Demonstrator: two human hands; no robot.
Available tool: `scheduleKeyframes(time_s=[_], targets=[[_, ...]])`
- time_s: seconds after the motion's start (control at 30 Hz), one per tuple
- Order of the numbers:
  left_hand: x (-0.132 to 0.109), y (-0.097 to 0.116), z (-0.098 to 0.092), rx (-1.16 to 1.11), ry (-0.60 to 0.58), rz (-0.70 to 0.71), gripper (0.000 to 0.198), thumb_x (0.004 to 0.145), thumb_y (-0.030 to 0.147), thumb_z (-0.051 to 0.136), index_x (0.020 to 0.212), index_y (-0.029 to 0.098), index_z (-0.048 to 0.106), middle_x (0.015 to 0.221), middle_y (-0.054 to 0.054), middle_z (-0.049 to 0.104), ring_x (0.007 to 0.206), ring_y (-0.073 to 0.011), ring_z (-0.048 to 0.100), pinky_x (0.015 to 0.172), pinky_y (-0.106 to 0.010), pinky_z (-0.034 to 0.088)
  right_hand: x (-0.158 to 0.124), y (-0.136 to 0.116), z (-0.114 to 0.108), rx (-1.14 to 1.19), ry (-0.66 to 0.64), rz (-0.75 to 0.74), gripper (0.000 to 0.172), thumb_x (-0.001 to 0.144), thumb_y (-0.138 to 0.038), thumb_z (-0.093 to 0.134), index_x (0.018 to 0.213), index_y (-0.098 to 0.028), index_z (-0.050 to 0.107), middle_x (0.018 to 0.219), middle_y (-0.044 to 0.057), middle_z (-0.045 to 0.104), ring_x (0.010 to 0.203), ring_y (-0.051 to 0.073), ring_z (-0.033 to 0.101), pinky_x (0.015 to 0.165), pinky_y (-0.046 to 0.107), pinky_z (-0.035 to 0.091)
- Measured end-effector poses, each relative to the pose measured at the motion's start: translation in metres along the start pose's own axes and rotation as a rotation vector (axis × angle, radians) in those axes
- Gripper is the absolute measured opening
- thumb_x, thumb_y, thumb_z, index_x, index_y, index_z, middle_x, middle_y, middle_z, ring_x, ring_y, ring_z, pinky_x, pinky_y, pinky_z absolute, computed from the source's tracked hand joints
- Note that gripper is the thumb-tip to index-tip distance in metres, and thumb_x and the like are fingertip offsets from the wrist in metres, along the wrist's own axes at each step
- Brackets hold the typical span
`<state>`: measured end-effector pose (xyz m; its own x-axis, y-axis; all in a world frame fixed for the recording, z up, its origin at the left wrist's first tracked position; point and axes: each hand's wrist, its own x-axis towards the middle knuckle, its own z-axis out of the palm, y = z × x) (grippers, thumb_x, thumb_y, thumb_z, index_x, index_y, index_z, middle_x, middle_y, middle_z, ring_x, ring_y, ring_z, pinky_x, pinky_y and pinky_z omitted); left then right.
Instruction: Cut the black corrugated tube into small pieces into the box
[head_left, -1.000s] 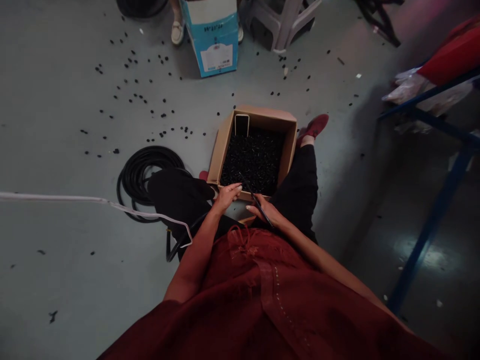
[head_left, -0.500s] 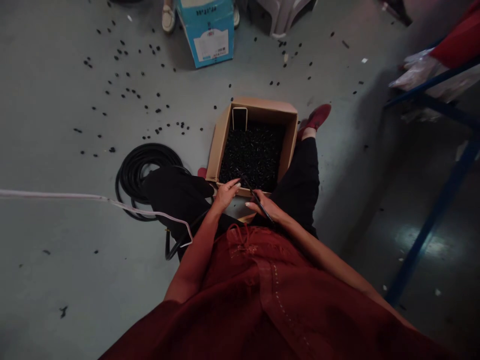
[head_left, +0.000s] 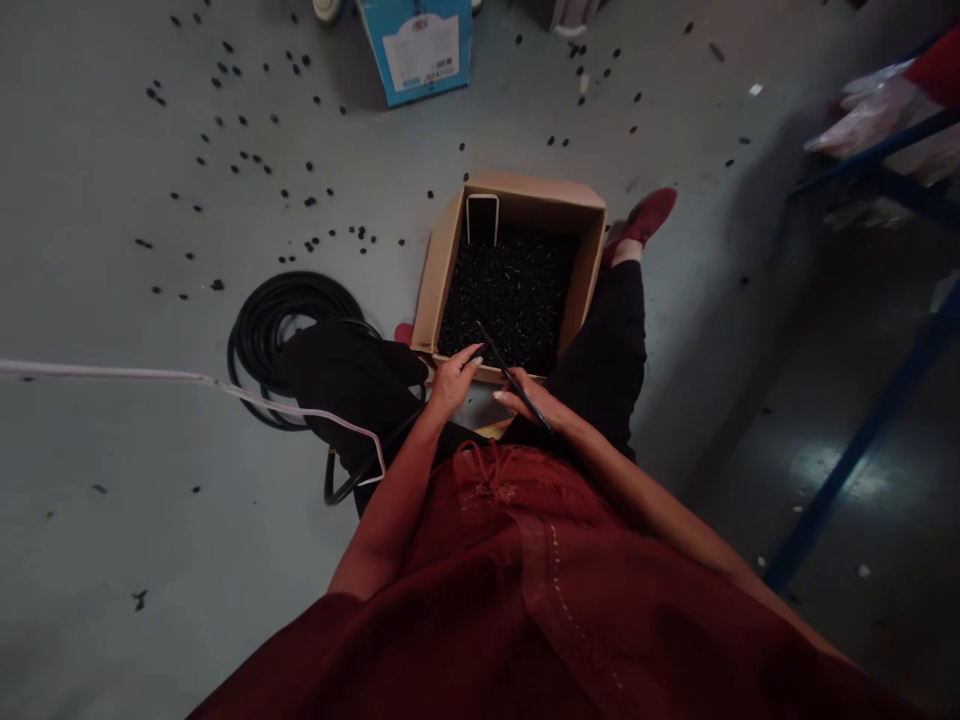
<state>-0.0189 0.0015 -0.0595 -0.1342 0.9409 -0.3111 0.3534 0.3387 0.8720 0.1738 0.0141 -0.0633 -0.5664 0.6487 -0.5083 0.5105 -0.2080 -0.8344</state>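
In my right hand lies a long, thin black stick-like tool, slanting from my wrist up over the box's near edge. Its exact kind I cannot make out. My left hand is just left of its front end, fingers pinched together. Something dark shows at the left fingertips, too small to name. Both hands are over the near edge of an open cardboard box standing between my legs. A mass of small black pieces fills its bottom.
A dark panel with a pale rim stands in the box's far left corner. Coiled black hose lies by my left leg, and a pale cord crosses there. Beyond are a blue carton and scattered black bits; a blue frame stands right.
The front end of the black tool has swung away from the left fingertips and now points farther into the box. The view has shifted slightly. Both hands stay close together.
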Motion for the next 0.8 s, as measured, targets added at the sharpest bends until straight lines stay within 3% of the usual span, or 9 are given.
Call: scheduleKeyframes(time_s=[0.37, 0.8], targets=[[0.001, -0.003, -0.003, 0.096, -0.081, 0.033, 0.038, 0.089, 0.024, 0.05, 0.123, 0.014, 0.061, 0.129, -0.01, 0.061, 0.121, -0.0203, 0.055, 0.108, -0.034, 0.038, 0.0, -0.007, -0.005, -0.161, 0.02, -0.011, 0.051, 0.086, -0.055, 0.05, 0.119, -0.016, 0.049, 0.105, 0.011, 0.064, 0.092, 0.024, 0.06, 0.08, 0.032, 0.045], [0.009, -0.02, 0.002, 0.108, -0.088, 0.022, 0.038, 0.089, 0.028, 0.05, 0.122, 0.017, 0.062, 0.127, -0.007, 0.063, 0.12, -0.0205, 0.056, 0.107, -0.034, 0.038, 0.004, 0.002, 0.004, -0.307, 0.124, 0.07, 0.026, 0.087, -0.038, 0.047, 0.106, -0.022, 0.056, 0.087, 0.004, 0.067, 0.081, 0.021, 0.061, 0.07, 0.027, 0.042]])
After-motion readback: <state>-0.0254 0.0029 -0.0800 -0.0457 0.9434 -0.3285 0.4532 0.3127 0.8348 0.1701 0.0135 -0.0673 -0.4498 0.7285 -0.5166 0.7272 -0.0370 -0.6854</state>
